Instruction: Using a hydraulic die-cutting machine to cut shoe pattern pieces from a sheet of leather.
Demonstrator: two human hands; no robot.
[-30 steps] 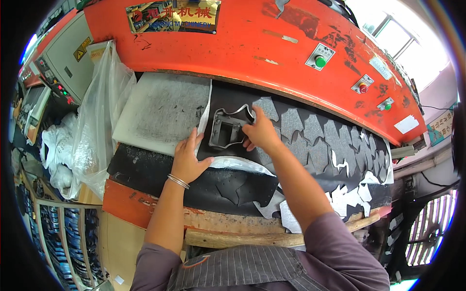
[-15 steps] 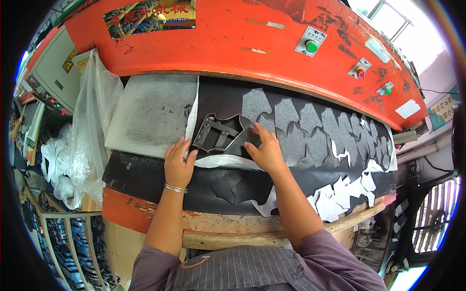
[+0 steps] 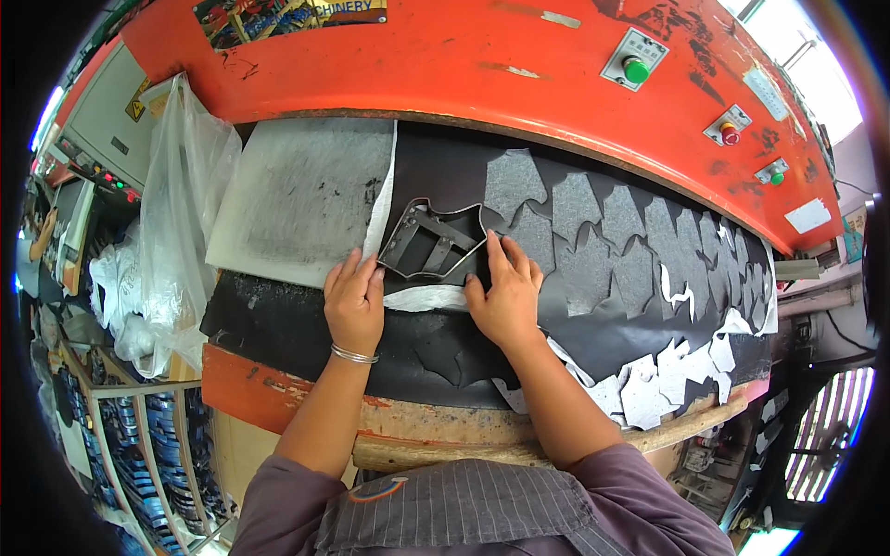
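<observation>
A metal cutting die [image 3: 443, 232] with an outline of curves and points and crossbars inside lies on dark sheet material [image 3: 436, 167]. My left hand [image 3: 355, 301], a bangle at its wrist, has its thumb and fingertips at the die's lower left corner. At the opposite side, my right hand [image 3: 505, 295] holds the die's right edge with its fingers, the thumb close to its lower edge. Right of the die, the sheet has several cut-out shapes through which grey fabric [image 3: 513, 179] shows. A strip of white material [image 3: 426, 298] runs just below the die.
A whitish cutting pad [image 3: 292, 185] sits to the left. Behind rises an orange machine beam [image 3: 436, 79] with a green button [image 3: 636, 69] and a red button [image 3: 730, 133]. White scraps [image 3: 646, 394] lie at front right. Clear plastic bags [image 3: 181, 222] hang left; a shelf rack [image 3: 139, 391] stands below them.
The view has shifted slightly. My right fingers have closed in on the die's right edge, and my left fingertips have come nearer its lower left corner. The die has turned a little.
</observation>
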